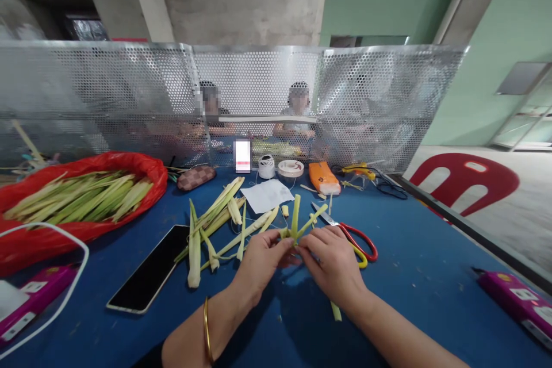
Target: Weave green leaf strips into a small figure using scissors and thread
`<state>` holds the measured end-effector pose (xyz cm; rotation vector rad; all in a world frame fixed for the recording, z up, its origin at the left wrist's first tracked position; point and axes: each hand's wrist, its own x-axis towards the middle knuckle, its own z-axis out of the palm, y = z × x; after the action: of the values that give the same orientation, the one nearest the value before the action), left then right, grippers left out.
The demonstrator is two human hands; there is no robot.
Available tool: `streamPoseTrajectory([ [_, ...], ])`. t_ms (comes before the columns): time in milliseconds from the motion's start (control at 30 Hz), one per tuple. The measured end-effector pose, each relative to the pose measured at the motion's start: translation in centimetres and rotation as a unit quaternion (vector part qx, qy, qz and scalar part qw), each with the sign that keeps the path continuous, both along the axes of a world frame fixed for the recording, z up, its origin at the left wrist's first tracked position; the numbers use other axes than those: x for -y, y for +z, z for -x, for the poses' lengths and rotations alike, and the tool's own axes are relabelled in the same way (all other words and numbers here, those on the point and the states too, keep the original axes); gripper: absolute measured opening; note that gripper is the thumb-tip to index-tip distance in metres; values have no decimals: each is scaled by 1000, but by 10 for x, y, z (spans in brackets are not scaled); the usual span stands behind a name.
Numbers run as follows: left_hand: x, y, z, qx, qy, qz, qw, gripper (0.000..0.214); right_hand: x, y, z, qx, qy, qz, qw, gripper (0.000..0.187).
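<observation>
My left hand (268, 259) pinches a small piece made of green leaf strips (295, 215) at the middle of the table. Its strips stick up and out to the right. My right hand (332, 261) grips the same strips from the other side, fingertips close to the left ones. A green strip end (336, 310) shows below the right hand. Scissors (362, 241) with red and yellow handles lie partly behind that hand. Left of my hands are loose pale-green leaf strips (195, 253). The exact hold between the fingertips is partly hidden.
A red plastic bag (161, 175) full of leaves stands left, near a dark phone (146, 270) and a white cable (86, 253). Behind lie paper (267, 195), thread (266, 167), tape (291, 168) and an orange packet (323, 177). A perforated metal screen (259, 80) rises beyond; two people sit behind it.
</observation>
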<state>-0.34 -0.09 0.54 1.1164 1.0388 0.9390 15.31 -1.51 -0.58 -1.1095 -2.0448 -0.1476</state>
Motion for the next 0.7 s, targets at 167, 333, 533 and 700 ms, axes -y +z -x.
streamPoseTrajectory([
  [167,2,-4,-4,31,42,14,999,41,4,-7,8,-38,6,-6,999,27],
  [333,-1,-1,-3,62,115,24,991,37,5,-5,12,-142,57,128,980,29],
  [533,-3,9,3,31,101,35,994,26,-11,-6,3,-485,46,335,807,32],
  [700,0,8,3,55,45,68,995,28,-9,-4,-4,-465,73,230,852,18],
])
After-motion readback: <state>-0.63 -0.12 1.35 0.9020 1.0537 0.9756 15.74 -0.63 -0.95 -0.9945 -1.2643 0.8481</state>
